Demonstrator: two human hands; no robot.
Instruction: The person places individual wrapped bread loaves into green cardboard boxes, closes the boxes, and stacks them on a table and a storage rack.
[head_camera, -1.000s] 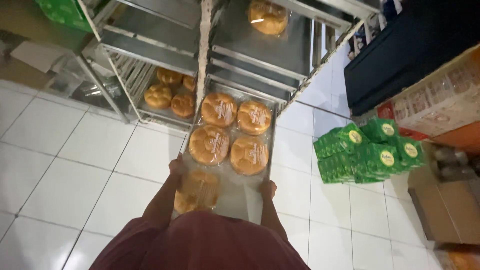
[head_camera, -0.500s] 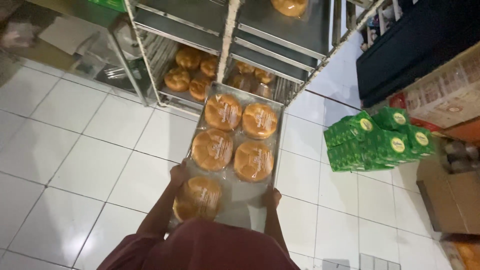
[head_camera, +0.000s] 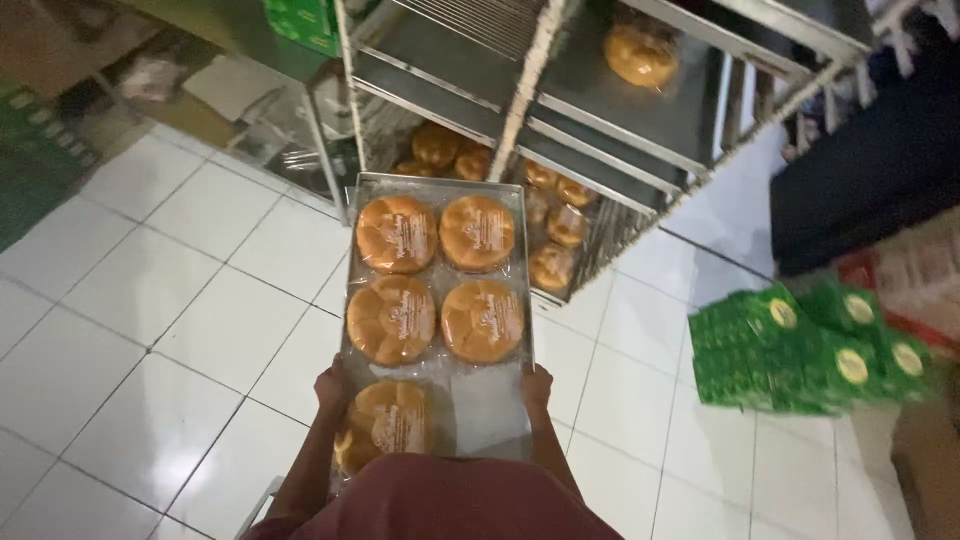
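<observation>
A metal baking tray (head_camera: 490, 410) is carried level at the centre of the view, its long axis running from 6 toward 12 o'clock. The left hand (head_camera: 330, 388) is clamped on the tray's edge at about 8 o'clock, and the right hand (head_camera: 537, 385) is clamped on the opposite edge at about 4 o'clock. Five round golden buns in clear wrap (head_camera: 438, 270) lie on it: two side by side at the far end, two just behind them, and one alone near the left hand; the tray's corner by the right hand is bare.

At 12 o'clock stands a steel rack (head_camera: 530, 90) with several shelf levels, the tray's far end just beside its low shelf. That low shelf holds more wrapped buns (head_camera: 555, 225), and a single bun (head_camera: 640, 55) sits on a higher tray. At 3 o'clock a stack of green packets (head_camera: 800, 350) rests on the white tiled floor (head_camera: 170, 310), near cardboard boxes (head_camera: 920, 270). At 10 o'clock, green crates (head_camera: 35, 150) stand well apart from the tray.
</observation>
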